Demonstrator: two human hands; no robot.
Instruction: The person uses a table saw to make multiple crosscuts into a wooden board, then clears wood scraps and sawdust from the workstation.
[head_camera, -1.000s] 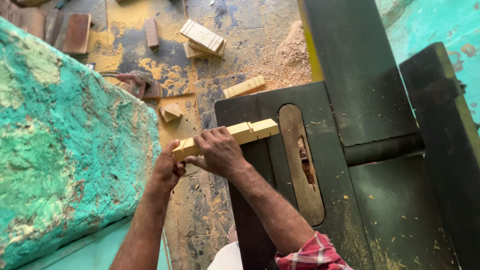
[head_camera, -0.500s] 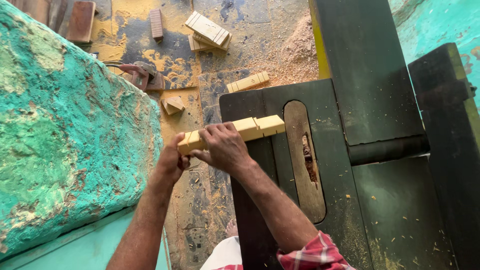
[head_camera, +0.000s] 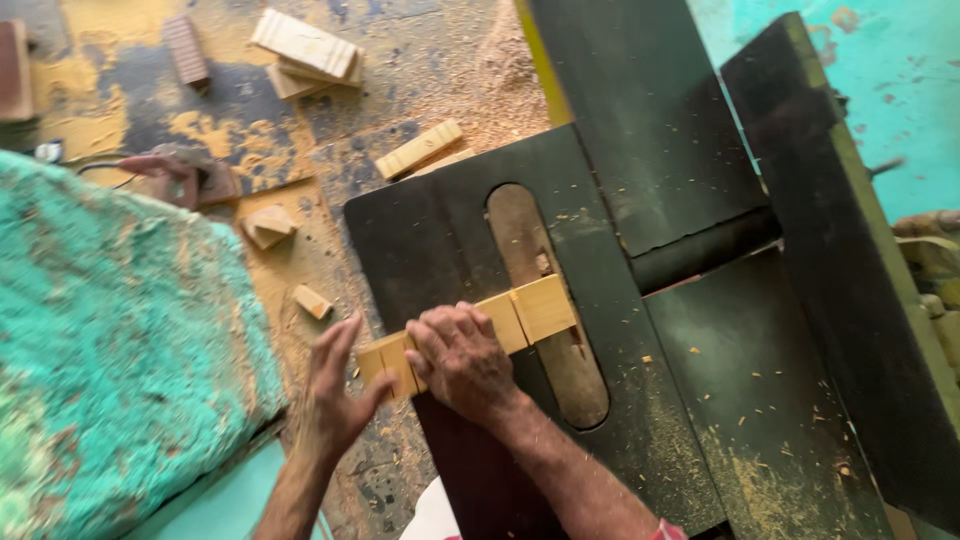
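Observation:
A light wooden strip (head_camera: 535, 308) lies across the dark machine table (head_camera: 420, 240), its far end over the long oval slot plate (head_camera: 545, 300). My right hand (head_camera: 462, 362) presses down on the strip's middle, fingers curled over it. Fingers spread, my left hand (head_camera: 335, 395) pushes against the strip's near end, off the table's left edge. Cross lines mark the strip into segments.
A rough turquoise surface (head_camera: 110, 340) fills the left. The sawdust-covered floor holds several wood offcuts (head_camera: 305, 50), a small block (head_camera: 268, 225) and a plank piece (head_camera: 418, 150). The dark machine column (head_camera: 650, 110) and a tall fence (head_camera: 830, 250) stand to the right.
The strip has slid to the right across the table, so its far end now lies over the slot plate. Both hands moved with it, and the view has come closer.

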